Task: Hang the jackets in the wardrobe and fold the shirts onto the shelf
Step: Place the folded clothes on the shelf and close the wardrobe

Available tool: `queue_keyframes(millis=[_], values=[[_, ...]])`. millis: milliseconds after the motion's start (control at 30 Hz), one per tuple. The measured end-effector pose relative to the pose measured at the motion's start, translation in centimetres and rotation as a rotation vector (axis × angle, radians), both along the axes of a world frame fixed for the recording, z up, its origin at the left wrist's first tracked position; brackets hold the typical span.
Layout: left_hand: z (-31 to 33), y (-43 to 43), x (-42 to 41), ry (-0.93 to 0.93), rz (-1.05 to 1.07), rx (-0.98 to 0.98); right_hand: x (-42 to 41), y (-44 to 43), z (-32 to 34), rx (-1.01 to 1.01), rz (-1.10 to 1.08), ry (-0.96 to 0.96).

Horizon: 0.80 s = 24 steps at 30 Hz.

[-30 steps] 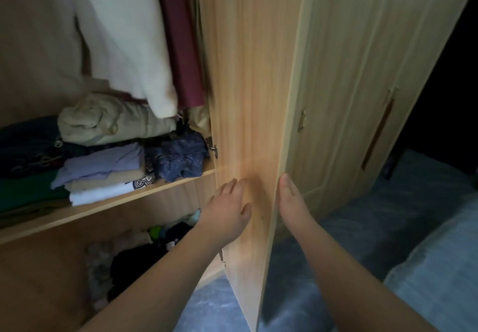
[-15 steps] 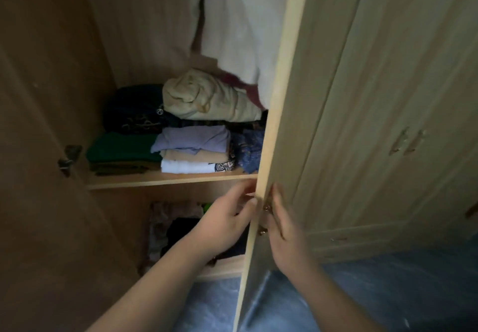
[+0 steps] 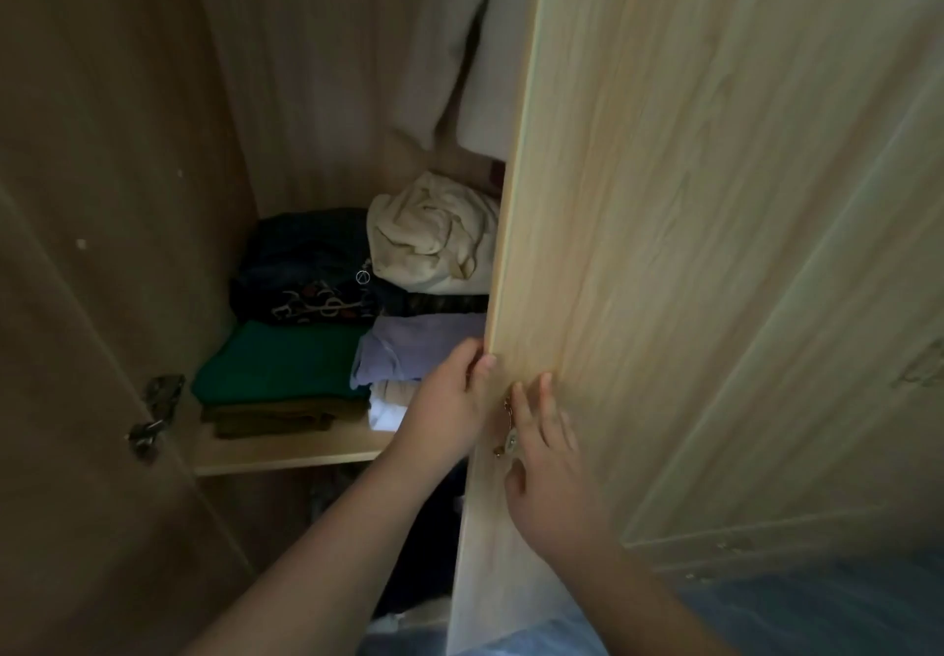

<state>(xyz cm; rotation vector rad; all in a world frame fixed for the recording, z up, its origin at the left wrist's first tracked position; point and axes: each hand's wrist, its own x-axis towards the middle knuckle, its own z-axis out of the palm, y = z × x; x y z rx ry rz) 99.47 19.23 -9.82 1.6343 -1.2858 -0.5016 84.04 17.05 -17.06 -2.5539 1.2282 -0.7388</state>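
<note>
The right wardrobe door [image 3: 664, 246] stands partly swung across the opening. My left hand [image 3: 449, 400] curls its fingers around the door's free edge. My right hand [image 3: 546, 461] lies flat on the door's front beside a small metal handle [image 3: 508, 430], fingers apart. Inside, the shelf [image 3: 286, 453] holds folded shirts: a green one [image 3: 276, 364], a lilac one [image 3: 408, 349], a dark printed one [image 3: 306, 272] and a cream bundle [image 3: 434, 231] on top. A pale jacket [image 3: 459, 68] hangs above them, half hidden by the door.
The left wardrobe door [image 3: 76, 298] stands open at my left, with a metal hinge [image 3: 153, 415] on its inner face. Dark clothes fill the compartment under the shelf [image 3: 424, 553]. A blue covering [image 3: 817, 619] lies at the bottom right. Another closed door panel [image 3: 843, 349] is further right.
The right door has swung further across the opening, hiding the maroon garment and the right stack. My left hand moved onto its edge and my right hand onto its front.
</note>
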Motion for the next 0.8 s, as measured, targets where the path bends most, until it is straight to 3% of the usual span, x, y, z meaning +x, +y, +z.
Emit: queue_keyframes(millis=[333, 667, 800], values=[[0.3, -4.9, 3.3, 0.026, -0.032, 0.034, 4.4, -2.5, 0.6, 0.044, -0.110, 0.051], [1.4, -0.3, 0.5, 0.111, -0.034, 0.024, 2.0, -2.4, 3.0, 0.114, -0.019, 0.113], [-0.6, 6.4, -2.4, -0.091, 0.037, 0.201, -1.3, 0.0, 3.3, 0.177, 0.042, 0.140]])
